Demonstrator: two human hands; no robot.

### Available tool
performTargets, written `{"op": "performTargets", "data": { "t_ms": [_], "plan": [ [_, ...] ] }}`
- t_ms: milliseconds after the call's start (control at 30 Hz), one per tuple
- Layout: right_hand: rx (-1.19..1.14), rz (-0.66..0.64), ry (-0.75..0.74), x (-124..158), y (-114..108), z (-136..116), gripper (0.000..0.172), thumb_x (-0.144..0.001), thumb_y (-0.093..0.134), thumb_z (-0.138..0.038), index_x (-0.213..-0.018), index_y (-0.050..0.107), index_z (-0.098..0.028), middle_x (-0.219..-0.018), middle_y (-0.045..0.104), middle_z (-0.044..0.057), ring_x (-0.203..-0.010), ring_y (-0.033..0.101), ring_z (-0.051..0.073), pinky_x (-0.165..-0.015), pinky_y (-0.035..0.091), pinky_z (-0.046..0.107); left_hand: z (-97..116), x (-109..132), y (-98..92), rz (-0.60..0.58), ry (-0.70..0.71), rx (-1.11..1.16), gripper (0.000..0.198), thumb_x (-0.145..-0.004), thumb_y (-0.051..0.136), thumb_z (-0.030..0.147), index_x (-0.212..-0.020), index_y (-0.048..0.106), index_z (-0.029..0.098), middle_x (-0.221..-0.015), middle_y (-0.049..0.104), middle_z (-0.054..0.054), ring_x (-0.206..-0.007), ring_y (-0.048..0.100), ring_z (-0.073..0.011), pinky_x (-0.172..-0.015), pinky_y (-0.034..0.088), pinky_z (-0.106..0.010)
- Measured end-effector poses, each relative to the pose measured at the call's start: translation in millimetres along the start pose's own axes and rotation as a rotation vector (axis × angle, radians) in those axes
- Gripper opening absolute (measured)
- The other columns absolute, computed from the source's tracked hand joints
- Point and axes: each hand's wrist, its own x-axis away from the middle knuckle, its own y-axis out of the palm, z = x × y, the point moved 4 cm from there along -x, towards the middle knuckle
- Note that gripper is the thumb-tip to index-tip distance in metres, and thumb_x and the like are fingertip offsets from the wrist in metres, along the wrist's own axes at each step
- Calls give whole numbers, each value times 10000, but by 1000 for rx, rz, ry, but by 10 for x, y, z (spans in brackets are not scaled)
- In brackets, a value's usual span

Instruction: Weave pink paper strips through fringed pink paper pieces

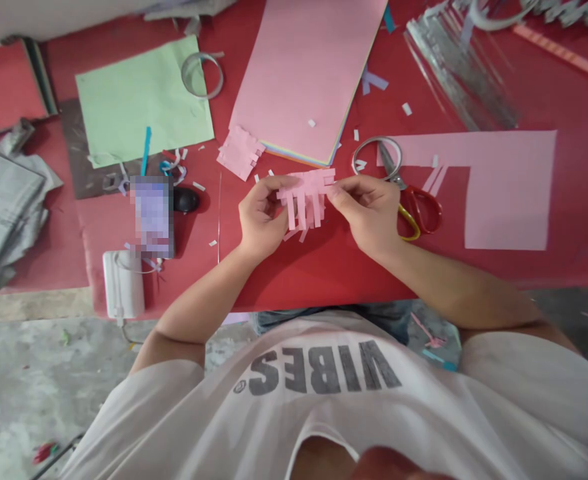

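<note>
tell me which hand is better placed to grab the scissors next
Probably the right hand: it is close beside the scissors. The left hand is farther off, on the other side of the cut pink paper, which it could likely steady alone.

- Our left hand (267, 217) curls inward, its thumb below the index finger, gripping lightly.
- Our right hand (371, 210) pinches between thumb and index finger, facing the left.
- Our bare left forearm (204, 287) and right forearm (454, 287) angle inward, hands apart.
</note>
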Motion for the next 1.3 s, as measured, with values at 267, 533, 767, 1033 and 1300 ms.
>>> {"op": "performTargets", "data": {
  "t_ms": [267, 533, 767, 1033, 1300],
  "plan": [
    [-121, -32, 88, 44, 29, -29, 241, -871, 873, -381, -755, 762, -201, -624, 590, -36, -550, 463, 85, -531, 378, 242, 35, 11, 24, -15, 73, 34, 244, -934, 767, 351, -1154, 762, 245, -1029, 781, -35, -890, 747, -139, -758, 620, -243],
    [-144, -33, 71, 47, 24, -9, 249, -894, 869, -382, -764, 754, -203, -618, 566, -43, -545, 463, 83, -567, 416, 249, 43, 15, 20, -12, 112, 14, 230, -947, 771, 358, -1153, 764, 258, -1052, 790, -34, -912, 764, -155, -768, 649, -271],
    [-163, -23, 55, 50, 25, 27, 246, -888, 871, -382, -760, 755, -207, -610, 565, -48, -543, 463, 83, -572, 424, 250, 45, 19, 28, -20, 124, 17, 242, -952, 777, 386, -1163, 754, 272, -1038, 782, -24, -867, 752, -143, -734, 647, -273],
    [-122, -34, 28, 49, 10, 91, 239, -921, 831, -378, -777, 727, -218, -644, 576, -43, -567, 487, 99, -587, 433, 269, 51, 18, 27, -21, 135, 20, 237, -959, 775, 387, -1165, 752, 272, -1041, 779, -22, -859, 752, -138, -709, 642, -262],
    [6, -70, -261, 44, 5, 3, 488, -900, 753, -511, -1324, 555, -371, -1360, 590, 57, -1129, 649, 243, -918, 613, 401, 59, 26, 32, -5, 127, 1, 249, -951, 786, 403, -1160, 752, 273, -1056, 783, -17, -919, 773, -154, -762, 669, -284]
  ]
}}
